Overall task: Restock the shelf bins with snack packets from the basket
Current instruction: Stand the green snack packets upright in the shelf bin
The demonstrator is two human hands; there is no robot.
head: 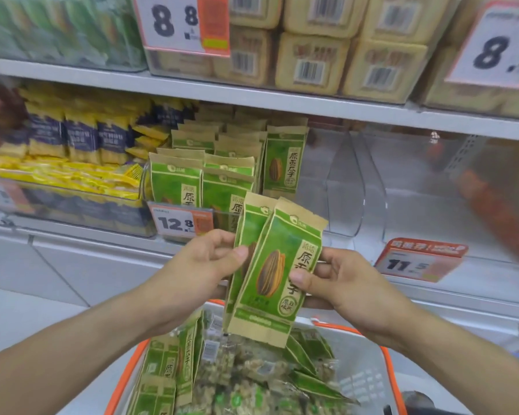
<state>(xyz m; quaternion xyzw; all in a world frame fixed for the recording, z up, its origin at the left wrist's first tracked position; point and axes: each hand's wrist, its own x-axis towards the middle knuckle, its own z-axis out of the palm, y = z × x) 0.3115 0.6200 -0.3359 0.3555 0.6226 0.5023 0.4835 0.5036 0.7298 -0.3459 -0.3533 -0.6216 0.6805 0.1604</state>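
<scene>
Packets [274, 274], two of them, are riding upright between both hands, above the basket [385, 359] and in front of the bin [222, 181] of matching green packs. The left hand [204, 265] is pinching the rear packet at its nine o'clock edge, thumb on the face, fingers curled behind. The right hand [342, 286] is gripping the front packet at three o'clock, thumb pressed on the printed side low down. They look to be squaring the pair into a neat stack, labels forward, so they will slot in like the rows already standing there. The packets are fanning slightly, the rear one peeking out toward eleven o'clock behind the front one. The bin is sitting at twelve o'clock from the grip, near and a little higher, with the 12.8 tag [180, 221] on its front. At two o'clock a clear bin [432, 190] is showing bare plastic. More green packs are lying in the basket at six o'clock, so I'd say plenty of restocking is remaining.
</scene>
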